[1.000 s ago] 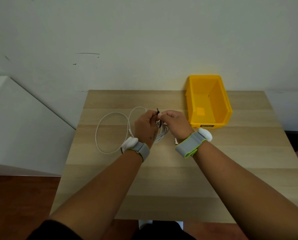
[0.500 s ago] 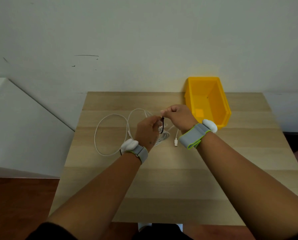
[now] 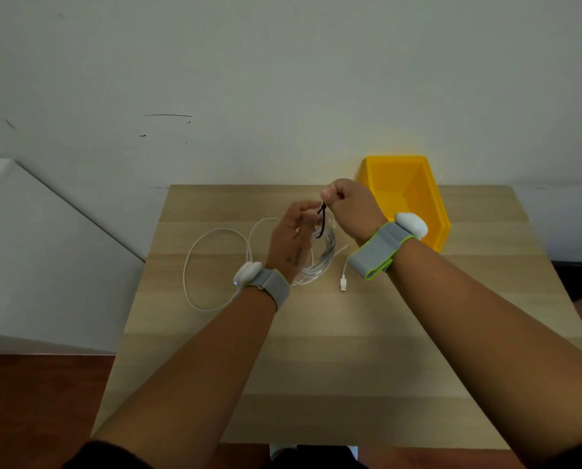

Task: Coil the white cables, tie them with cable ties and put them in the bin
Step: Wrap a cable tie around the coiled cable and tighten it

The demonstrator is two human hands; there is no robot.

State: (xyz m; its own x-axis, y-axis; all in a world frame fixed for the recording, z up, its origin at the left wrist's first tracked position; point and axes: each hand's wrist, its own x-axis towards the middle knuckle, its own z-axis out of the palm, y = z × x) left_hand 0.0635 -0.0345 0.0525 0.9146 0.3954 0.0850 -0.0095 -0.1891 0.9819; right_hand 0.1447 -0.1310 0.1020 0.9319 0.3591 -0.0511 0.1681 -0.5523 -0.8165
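A coiled white cable hangs between my hands above the wooden table, with a black cable tie looped around it. My left hand grips the coil and the tie's lower part. My right hand is raised higher and pinches the tie's free end, pulled up toward the far side. The cable's USB plug dangles down to the table. A second white cable lies loose in a big loop on the table to the left. The yellow bin stands at the far right, partly hidden by my right hand.
The table's back edge meets a pale wall. A low white ledge lies to the left, and reddish floor shows beyond the table's left side. Both wrists wear grey bands with white modules.
My right hand has risen and moved away toward the bin, drawing the tie's end upward. The left hand has stayed on the coil. The camera has tilted slightly.
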